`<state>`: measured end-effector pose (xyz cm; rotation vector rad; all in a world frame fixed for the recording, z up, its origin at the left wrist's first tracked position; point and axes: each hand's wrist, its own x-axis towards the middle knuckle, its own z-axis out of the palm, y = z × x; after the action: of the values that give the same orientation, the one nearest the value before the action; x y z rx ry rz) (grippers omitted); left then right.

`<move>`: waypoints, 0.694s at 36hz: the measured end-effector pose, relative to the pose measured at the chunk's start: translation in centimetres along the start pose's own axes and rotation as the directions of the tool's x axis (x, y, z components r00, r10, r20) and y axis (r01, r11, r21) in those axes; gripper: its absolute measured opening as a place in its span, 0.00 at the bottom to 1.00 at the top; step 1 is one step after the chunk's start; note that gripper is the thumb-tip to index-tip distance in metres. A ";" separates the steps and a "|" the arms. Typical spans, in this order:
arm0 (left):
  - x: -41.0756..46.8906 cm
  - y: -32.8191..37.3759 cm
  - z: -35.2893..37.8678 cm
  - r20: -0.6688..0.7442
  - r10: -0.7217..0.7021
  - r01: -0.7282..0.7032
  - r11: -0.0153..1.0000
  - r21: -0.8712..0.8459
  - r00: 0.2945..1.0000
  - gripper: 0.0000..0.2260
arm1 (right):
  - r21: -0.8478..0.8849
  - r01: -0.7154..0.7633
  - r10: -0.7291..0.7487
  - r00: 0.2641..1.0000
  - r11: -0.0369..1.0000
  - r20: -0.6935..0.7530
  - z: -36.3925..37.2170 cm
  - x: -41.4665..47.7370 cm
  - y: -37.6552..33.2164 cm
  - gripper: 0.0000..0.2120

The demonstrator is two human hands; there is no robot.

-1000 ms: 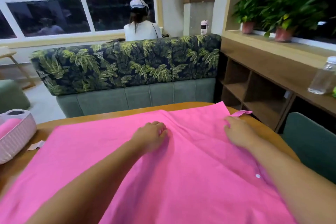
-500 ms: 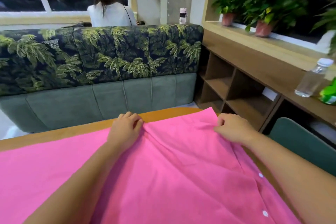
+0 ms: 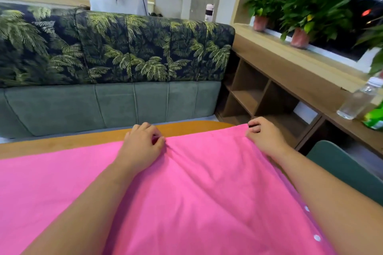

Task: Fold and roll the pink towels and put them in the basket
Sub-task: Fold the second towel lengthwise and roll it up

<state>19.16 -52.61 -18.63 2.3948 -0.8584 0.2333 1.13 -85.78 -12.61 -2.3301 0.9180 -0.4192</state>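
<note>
The pink towel is lying spread over most of the tabletop, leaving only a wooden strip bare along the far edge. The left hand is pinching the towel's far hem near the middle of that edge, fingers curled, with a bit of pink showing between thumb and fingers. The right hand is gripping the towel's far right corner with curled fingers, at the tabletop's far right corner.

A second ago both hands were lying farther in on the cloth, and the towel's far corner was poking out beyond them as a point. Now both are sitting right on the hem, which is running nearly straight between them, with soft creases fanning back from the left hand. White snaps are showing along the towel's right edge beside the right forearm.

Beyond the far edge a sofa is standing, with a shelf to its right carrying a bottle.
</note>
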 end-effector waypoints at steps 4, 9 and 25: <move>0.0 0.2 0.0 -0.006 -0.014 0.014 1.000 0.004 1.000 0.02 | 0.077 -0.080 0.077 0.996 0.994 0.053 -1.1 -0.9 0.4 0.20; 0.0 0.6 -0.1 -0.004 -0.026 0.026 1.000 0.017 1.000 0.03 | 0.009 -0.081 0.080 0.995 0.997 0.051 -1.5 -1.2 0.5 0.21; -0.2 0.9 -0.3 -0.008 -0.012 0.013 0.998 0.057 1.000 0.04 | -0.209 0.153 -0.171 0.983 0.966 -0.070 1.2 1.2 0.6 0.13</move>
<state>18.48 -52.91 -18.04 2.4499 -0.8436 0.2658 2.23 -86.46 -13.84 -2.6031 0.8481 -0.5202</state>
